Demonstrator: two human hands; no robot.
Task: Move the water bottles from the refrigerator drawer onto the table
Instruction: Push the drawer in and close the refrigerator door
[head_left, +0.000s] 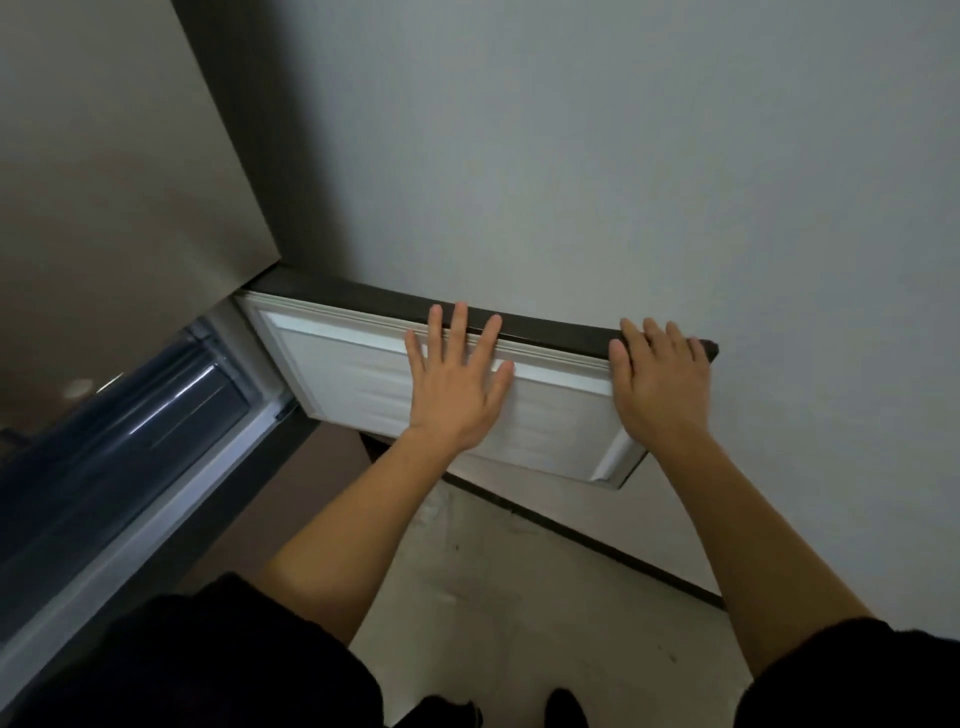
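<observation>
Standing at the fridge, the person is pressing both palms against the swung-open lower fridge door with the white ribbed plastic lining and dark top edge (337, 374). The left hand (457, 387) is lying flat on the white lining, fingers straight and spread, fingertips reaching up onto the dark edge. The right hand (662, 384) is sitting near the door's far corner, fingers also straight and laid over that dark edge, thumb on the white seal. So neither hand is gripping anything, both are open and just touching the door.

Off to the left the compartment is showing a dark bluish see-through plastic drawer front (135, 415) catching a streak of light. Honestly I'm not making out any water bottles through it, it's too dark and glossy. Above it the flat grey-brown upper fridge door (104, 182) is filling the top left.

A plain pale grey wall (623, 156) is running behind the open door, with a dark skirting strip (597, 540) where it's meeting the pale floor (519, 597). The person is wearing black sleeves (208, 665) ending around the elbows, and the toes of dark shoes (566, 709) are peeking in at the bottom
</observation>
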